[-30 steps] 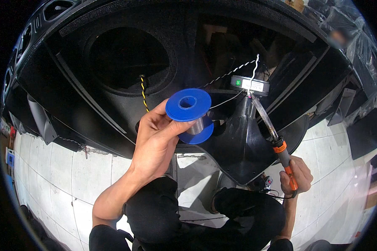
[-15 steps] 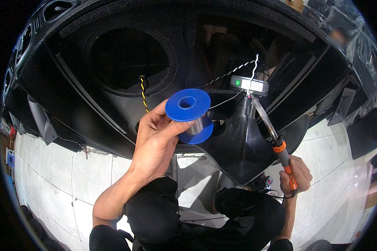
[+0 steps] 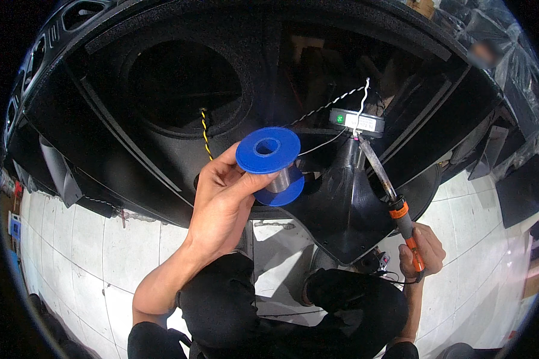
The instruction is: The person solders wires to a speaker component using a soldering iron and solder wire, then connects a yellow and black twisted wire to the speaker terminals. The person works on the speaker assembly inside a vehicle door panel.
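Note:
My left hand is closed round a blue spool of solder wire, tilted so that its top flange faces me. A thin strand of solder runs from the spool to a terminal beside a round speaker driver. Gripped in my right hand is a soldering iron with an orange and grey handle; its tip meets that same terminal. White wire reaches the terminal from above. Below the driver, a black horn flares toward me.
A large black speaker cabinet fills the far side, with a round opening at left. Yellow-and-black twisted wire hangs from that opening. A black-and-white twisted wire crosses the cabinet's middle. White tiled floor lies below.

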